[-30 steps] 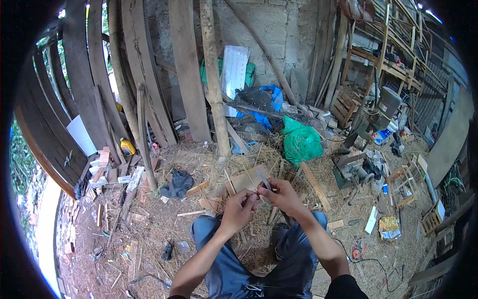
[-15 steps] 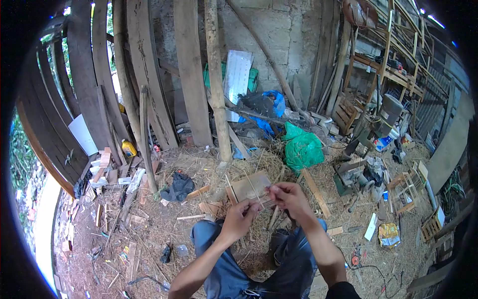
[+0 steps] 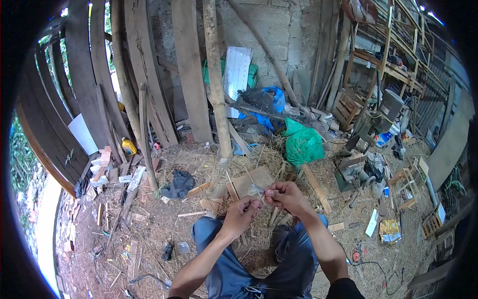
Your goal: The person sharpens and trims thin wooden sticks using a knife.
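Note:
My left hand (image 3: pixel 241 217) is closed, thumb against fingers, around the lower end of a thin wooden stick (image 3: pixel 249 177). The stick slants up and away from me, over a flat wooden board (image 3: pixel 255 179) on the ground. Close beside it, my right hand (image 3: pixel 290 198) is closed in a pinch. A small shiny blade-like piece (image 3: pixel 257 189) sticks out from its fingertips toward the stick; its exact kind is too small to make out. Both hands are above the ground between my knees, with the fingertips nearly meeting.
Straw and wood scraps cover the ground. A green plastic bag (image 3: pixel 302 144) lies ahead, right of an upright pole (image 3: pixel 216 89). A black plastic bag (image 3: pixel 179 184) is at left, near a yellow bottle (image 3: pixel 129 146). At right are a wooden frame (image 3: pixel 404 188) and a yellow packet (image 3: pixel 390 231).
My right hand has shifted slightly, and the shiny piece now shows clearly by its fingertips. The left hand stays nearly in place with the stick.

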`<state>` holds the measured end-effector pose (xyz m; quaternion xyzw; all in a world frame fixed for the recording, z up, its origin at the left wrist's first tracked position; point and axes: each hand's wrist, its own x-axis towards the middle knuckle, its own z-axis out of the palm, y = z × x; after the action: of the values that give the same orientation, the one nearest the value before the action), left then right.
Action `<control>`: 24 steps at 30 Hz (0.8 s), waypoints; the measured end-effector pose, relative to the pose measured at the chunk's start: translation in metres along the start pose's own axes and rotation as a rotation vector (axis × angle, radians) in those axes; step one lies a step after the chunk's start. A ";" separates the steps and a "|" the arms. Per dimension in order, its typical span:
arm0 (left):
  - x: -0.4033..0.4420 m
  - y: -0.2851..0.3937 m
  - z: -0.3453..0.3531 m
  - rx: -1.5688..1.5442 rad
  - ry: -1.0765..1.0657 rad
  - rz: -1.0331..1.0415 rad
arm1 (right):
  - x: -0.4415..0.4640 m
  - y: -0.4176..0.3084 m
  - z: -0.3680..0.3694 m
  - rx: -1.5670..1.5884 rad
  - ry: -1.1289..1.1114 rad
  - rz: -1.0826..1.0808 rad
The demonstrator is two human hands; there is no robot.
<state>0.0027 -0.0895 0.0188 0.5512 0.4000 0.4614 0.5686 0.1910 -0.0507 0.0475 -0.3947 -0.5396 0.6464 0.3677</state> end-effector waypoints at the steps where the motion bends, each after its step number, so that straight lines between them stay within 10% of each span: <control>1: 0.000 0.001 0.000 0.077 0.011 0.027 | 0.003 0.003 -0.004 -0.039 0.041 -0.017; 24: 0.056 0.000 -0.032 0.744 0.200 0.346 | 0.059 -0.005 -0.047 -0.183 0.367 -0.331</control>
<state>-0.0140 -0.0277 0.0191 0.7304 0.4942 0.4254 0.2033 0.2093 0.0228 0.0402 -0.4430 -0.5775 0.4436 0.5229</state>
